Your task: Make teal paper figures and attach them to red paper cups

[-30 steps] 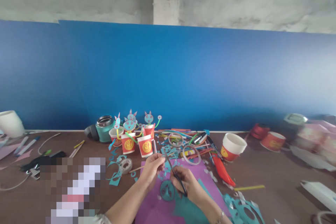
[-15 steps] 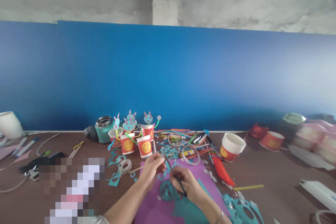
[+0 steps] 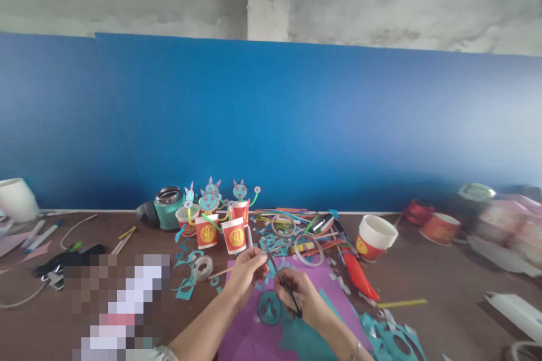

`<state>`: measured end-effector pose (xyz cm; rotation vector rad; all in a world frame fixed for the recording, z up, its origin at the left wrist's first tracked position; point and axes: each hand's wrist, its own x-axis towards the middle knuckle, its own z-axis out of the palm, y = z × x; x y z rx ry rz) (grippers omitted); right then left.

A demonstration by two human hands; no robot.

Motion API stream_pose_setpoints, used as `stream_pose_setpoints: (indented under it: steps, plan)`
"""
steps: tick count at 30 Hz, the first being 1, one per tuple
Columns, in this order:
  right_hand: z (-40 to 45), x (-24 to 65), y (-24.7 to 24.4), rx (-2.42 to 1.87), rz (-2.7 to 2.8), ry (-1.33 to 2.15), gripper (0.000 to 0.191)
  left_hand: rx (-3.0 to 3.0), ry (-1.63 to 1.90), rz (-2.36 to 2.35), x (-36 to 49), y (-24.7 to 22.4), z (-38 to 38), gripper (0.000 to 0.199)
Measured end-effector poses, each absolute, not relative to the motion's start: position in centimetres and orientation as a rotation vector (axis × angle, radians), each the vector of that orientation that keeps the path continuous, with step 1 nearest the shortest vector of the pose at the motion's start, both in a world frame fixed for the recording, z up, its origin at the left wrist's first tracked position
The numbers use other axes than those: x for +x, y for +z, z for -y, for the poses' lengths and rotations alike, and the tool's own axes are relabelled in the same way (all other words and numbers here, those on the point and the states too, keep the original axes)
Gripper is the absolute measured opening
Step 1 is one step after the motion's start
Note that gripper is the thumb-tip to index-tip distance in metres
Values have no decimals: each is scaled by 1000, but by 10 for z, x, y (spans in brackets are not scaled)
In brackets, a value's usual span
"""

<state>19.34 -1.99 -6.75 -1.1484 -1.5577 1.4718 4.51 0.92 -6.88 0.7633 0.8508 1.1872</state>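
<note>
Two hands are hovering near each other, apart, over one purple sheet (image 3: 249, 327) that is lying on one brown table (image 3: 449, 321). The right hand (image 3: 301, 296) is gripping one pair of scissors (image 3: 289, 293) above the sheet, its blades pointing toward the left hand (image 3: 250, 268). Two red paper cups (image 3: 207, 232) are standing foremost in the cluster beyond. One round teal piece (image 3: 270, 308) is lying below the hands. Left fingertips are pinching one small piece (image 3: 265, 252), too blurred to identify.

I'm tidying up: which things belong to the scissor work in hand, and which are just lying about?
Apparently belonging: scissors in right hand; small piece at left hand, unclear; purple sheet; teal disc.

Apparently lying about: tape roll; teal container; yellow strip; red-and-white cup.
</note>
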Motion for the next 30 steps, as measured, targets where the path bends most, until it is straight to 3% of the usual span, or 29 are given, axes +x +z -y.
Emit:
stream_pose_setpoints:
  steps: [30]
  plan:
    - [21, 194, -66, -1140, 1546, 1500, 27, 804, 1130, -735, 38, -75, -17, 24]
